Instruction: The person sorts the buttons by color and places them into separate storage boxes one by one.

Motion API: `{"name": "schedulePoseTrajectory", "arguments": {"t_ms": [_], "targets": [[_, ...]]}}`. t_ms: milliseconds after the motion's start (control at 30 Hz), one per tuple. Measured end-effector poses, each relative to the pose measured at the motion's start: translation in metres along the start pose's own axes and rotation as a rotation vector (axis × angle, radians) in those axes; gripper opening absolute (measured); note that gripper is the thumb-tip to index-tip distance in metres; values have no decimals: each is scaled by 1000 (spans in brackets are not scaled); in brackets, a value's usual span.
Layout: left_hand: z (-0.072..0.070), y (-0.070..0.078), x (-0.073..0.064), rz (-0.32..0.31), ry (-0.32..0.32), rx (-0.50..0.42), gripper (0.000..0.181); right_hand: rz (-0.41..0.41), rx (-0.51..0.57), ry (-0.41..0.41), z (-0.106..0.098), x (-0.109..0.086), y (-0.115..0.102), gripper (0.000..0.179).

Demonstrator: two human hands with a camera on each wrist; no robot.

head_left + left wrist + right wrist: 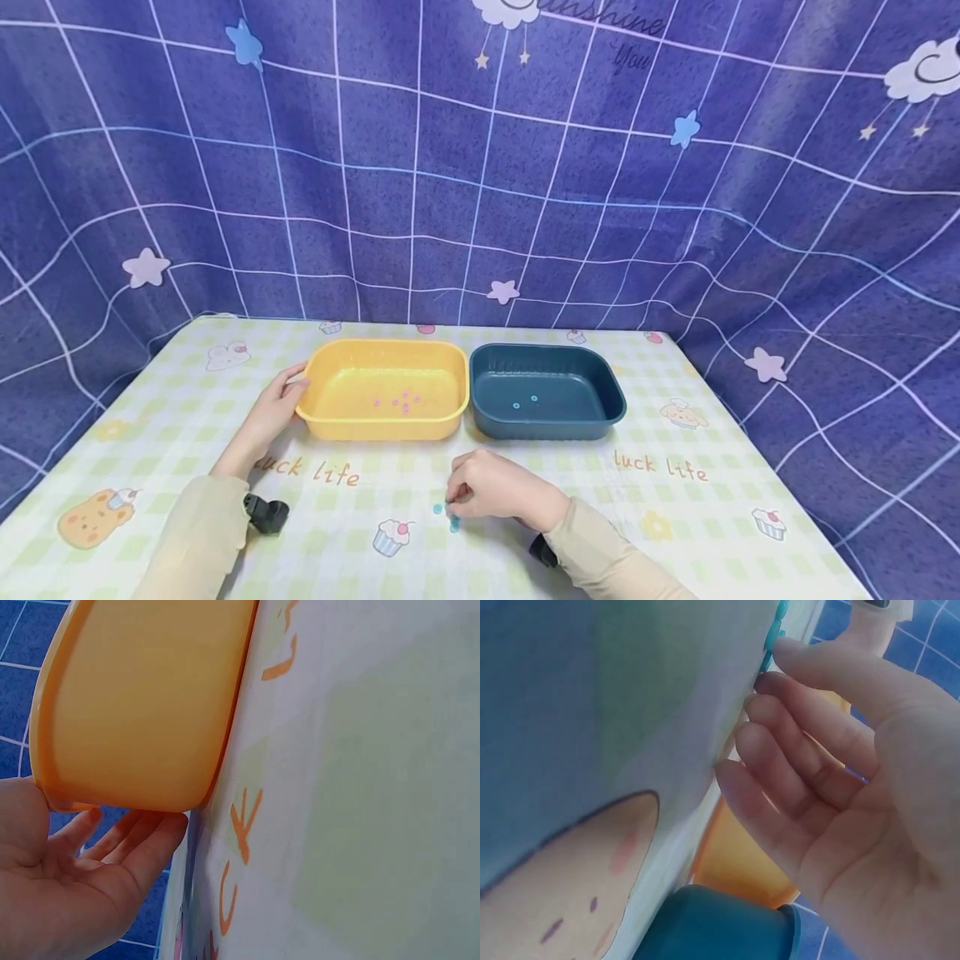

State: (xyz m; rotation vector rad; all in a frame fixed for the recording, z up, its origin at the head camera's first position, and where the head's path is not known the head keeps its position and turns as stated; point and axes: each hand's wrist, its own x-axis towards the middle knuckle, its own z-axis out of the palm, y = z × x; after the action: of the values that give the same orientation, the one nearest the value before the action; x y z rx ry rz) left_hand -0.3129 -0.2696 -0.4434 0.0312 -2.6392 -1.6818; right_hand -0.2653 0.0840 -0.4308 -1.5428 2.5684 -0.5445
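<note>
A yellow plastic basin (382, 430) stands on the table with several small pink buttons (406, 408) in it. My left hand (279, 402) holds its left end, the thumb at the rim and the fingers against the outer wall (142, 772). Low in front of the basins, my right hand (498, 487) reaches down to the cloth with curled fingers. Its thumb and index fingertip close around a small teal button (766, 661), mostly hidden by the fingers. Other teal buttons (454, 524) lie right beside the fingertips. Two more teal buttons (534, 398) lie inside the dark blue basin (547, 429).
The two basins stand side by side, nearly touching, toward the table's back. A checked cloth (337, 533) with printed cakes and letters covers the table. Behind it hangs a blue grid-patterned curtain (390, 192). A dark wrist camera (267, 513) sits at the left sleeve.
</note>
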Motion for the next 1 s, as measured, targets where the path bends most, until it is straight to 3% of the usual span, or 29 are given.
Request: {"name": "schedulePoseTrajectory", "arguments": {"t_ms": [433, 1000], "targets": [[1, -1, 1, 5, 21, -10, 61, -73, -119, 15, 0, 3, -1, 10], [0, 1, 0, 7, 3, -8, 61, -88, -148, 9, 2, 4, -2, 10]]}}
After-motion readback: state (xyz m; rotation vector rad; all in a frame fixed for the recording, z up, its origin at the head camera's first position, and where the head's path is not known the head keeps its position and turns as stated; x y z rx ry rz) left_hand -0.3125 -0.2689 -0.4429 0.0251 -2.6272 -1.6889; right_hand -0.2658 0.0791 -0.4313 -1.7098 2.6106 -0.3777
